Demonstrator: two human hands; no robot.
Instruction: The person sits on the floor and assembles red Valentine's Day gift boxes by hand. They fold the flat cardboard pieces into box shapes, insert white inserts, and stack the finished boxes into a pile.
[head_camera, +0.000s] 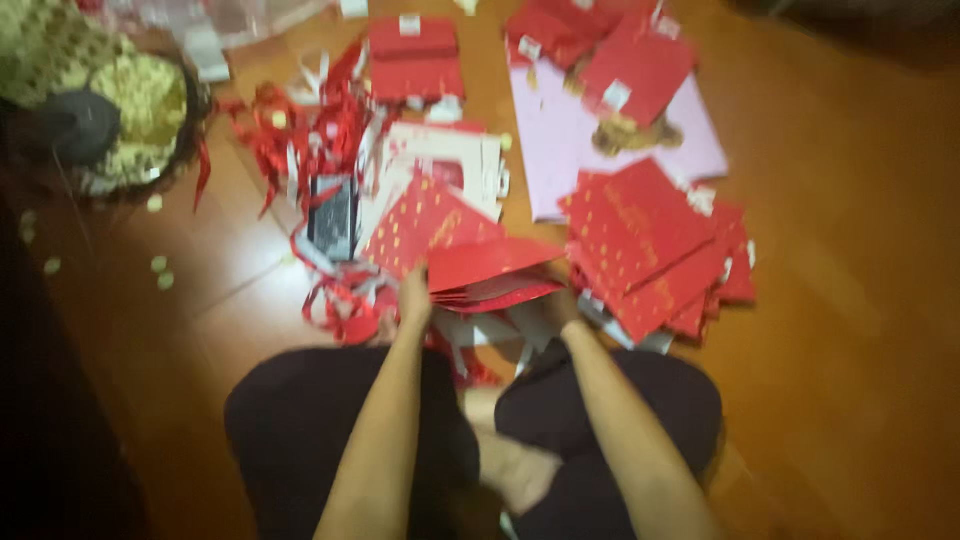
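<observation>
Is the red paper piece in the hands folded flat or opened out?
Partly opened: the red paper piece fans into several layers with gaps between them, left hand at its left edge. The right hand is blurred.

A home — wooden floor (860, 300) strewn with red paper bags (640, 240).

A warm, orange-brown wooden floor (850, 300) fills the view, its boards glossy under soft indoor light; the left edge and top right corner fall into dark shadow.
</observation>
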